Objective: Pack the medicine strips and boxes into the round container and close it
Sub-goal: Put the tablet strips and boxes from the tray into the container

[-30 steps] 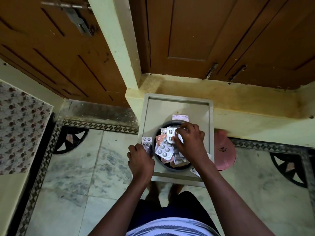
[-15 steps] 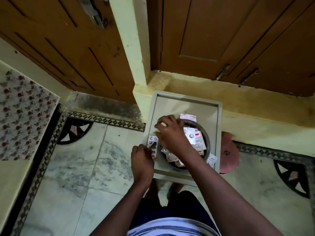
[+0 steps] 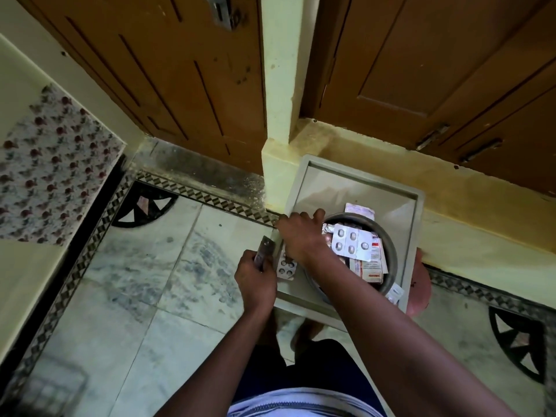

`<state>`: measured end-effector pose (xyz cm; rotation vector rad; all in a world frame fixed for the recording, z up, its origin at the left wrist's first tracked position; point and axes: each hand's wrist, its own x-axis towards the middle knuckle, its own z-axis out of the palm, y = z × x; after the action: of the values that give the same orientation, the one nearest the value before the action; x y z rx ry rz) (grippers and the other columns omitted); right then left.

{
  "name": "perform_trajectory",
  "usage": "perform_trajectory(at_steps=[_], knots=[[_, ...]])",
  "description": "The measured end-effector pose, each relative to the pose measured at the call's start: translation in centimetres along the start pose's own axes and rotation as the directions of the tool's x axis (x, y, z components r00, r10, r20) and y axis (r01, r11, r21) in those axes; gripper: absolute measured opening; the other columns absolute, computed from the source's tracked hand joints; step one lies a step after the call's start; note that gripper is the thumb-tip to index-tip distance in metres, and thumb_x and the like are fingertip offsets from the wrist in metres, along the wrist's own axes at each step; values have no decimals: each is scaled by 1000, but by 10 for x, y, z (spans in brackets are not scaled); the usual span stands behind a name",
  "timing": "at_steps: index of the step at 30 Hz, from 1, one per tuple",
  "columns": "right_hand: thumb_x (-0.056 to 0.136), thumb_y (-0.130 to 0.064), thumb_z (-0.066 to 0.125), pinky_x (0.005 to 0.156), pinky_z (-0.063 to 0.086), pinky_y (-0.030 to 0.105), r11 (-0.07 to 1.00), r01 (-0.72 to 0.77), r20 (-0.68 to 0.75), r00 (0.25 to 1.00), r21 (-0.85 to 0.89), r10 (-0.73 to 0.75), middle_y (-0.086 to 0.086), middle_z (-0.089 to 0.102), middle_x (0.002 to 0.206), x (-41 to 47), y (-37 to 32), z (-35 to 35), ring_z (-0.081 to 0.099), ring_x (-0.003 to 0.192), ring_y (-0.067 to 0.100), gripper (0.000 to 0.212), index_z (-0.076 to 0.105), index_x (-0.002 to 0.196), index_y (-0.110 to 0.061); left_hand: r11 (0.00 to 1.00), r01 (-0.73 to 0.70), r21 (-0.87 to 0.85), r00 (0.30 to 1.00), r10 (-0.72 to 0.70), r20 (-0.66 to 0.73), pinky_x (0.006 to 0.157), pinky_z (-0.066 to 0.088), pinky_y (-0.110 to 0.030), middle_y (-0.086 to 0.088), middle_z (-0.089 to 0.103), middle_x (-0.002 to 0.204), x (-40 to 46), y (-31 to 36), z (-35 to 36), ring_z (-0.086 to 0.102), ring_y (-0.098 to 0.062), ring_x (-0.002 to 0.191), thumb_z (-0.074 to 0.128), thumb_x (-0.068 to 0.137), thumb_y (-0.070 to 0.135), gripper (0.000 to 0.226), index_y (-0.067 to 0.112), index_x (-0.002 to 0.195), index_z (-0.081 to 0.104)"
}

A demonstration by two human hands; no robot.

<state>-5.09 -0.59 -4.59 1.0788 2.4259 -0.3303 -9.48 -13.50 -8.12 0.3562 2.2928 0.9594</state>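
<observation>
A round metal container (image 3: 390, 260) stands on a grey square stool top (image 3: 355, 185). It holds a silver blister strip (image 3: 350, 240) on top of a white and red medicine box (image 3: 369, 267). My left hand (image 3: 255, 281) is at the stool's left edge, gripping a dark strip (image 3: 265, 250) that tilts upward. My right hand (image 3: 301, 236) reaches across the container's left rim with its fingers curled down. Just below it another blister strip (image 3: 285, 267) lies on the stool, touching the hand; a grip is not visible. A small strip (image 3: 394, 293) lies at the stool's front right.
A white packet (image 3: 359, 209) sits on the stool behind the container. A pink round lid (image 3: 420, 291) lies to the right of the stool, low against the yellow step (image 3: 469, 212). Brown wooden doors stand behind. Marble floor (image 3: 150, 266) spreads to the left.
My right hand has left the inside of the container and crossed to its left rim. The left hand has tilted its strip up. The camera view has shifted left.
</observation>
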Motion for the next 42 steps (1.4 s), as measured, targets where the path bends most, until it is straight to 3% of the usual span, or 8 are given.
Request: perform_trajectory(at_steps=[9, 17, 21, 24, 27, 31, 36, 42], knots=[[71, 2, 70, 97, 30, 55, 998, 55, -24, 998, -15, -55, 13, 55, 119, -5, 3, 3, 47, 123, 36, 59, 58, 126, -16, 991, 115, -67, 993, -113, 28, 52, 35, -30, 0, 52, 66, 2, 2, -5, 47, -15, 58, 59, 97, 11, 22, 10, 77, 51], [81, 2, 54, 82, 38, 42, 961, 160, -190, 975, 224, -118, 9, 70, 93, -22, 20, -16, 66, 92, 36, 40, 48, 114, -18, 982, 98, -160, 994, -89, 65, 68, 55, -42, -6, 67, 79, 14, 6, -15, 67, -34, 77, 59, 98, 17, 17, 8, 85, 64], [80, 6, 67, 59, 43, 32, 776, 164, -318, 947, 610, 49, 4, 64, 84, -53, 45, -22, 62, 75, 18, 32, 51, 92, -18, 975, -17, -219, 998, 31, 62, 80, 59, -57, -12, 70, 81, 16, 20, -18, 71, -36, 83, 64, 101, 27, 20, 16, 85, 69], [76, 10, 76, 58, 40, 9, 552, 181, -387, 878, 814, 281, -1, 64, 79, -87, 69, -17, 59, 67, -6, 30, 61, 91, -11, 970, -123, -210, 983, 148, 109, 80, 59, -51, -11, 72, 82, 12, 45, -17, 68, -25, 78, 69, 97, 22, 12, 17, 87, 71], [76, -4, 84, 56, 38, 12, 485, 110, -373, 789, 868, 489, -10, 62, 68, -116, 96, 0, 55, 59, -4, 25, 64, 87, -17, 955, -197, -221, 942, 247, 228, 74, 59, -37, -1, 77, 92, 1, 72, -7, 75, -19, 79, 76, 93, 18, 13, 24, 102, 70], [83, -7, 80, 68, 46, 20, 414, 27, -301, 731, 910, 613, -12, 72, 83, -134, 123, 23, 64, 76, -6, 22, 69, 89, -25, 918, -388, -86, 849, 392, 355, 63, 59, -28, 6, 76, 82, -13, 88, 18, 73, -7, 70, 68, 96, 10, 12, 22, 96, 69], [84, -10, 78, 88, 52, 35, 455, -49, -293, 703, 889, 648, 6, 73, 105, -132, 138, 37, 67, 99, 21, 20, 74, 103, -14, 828, -551, 103, 794, 482, 372, 71, 60, -36, 3, 73, 96, -26, 87, 41, 69, -13, 83, 62, 96, 13, 11, 21, 102, 66], [79, -6, 79, 74, 34, 18, 534, -67, -359, 670, 843, 650, 15, 67, 98, -107, 129, 44, 66, 88, 29, 21, 74, 100, -6, 581, -638, 505, 768, 526, 365, 73, 54, -37, 1, 44, 134, -37, 76, 42, 69, -28, 83, 65, 96, 32, 29, 26, 124, 64]])
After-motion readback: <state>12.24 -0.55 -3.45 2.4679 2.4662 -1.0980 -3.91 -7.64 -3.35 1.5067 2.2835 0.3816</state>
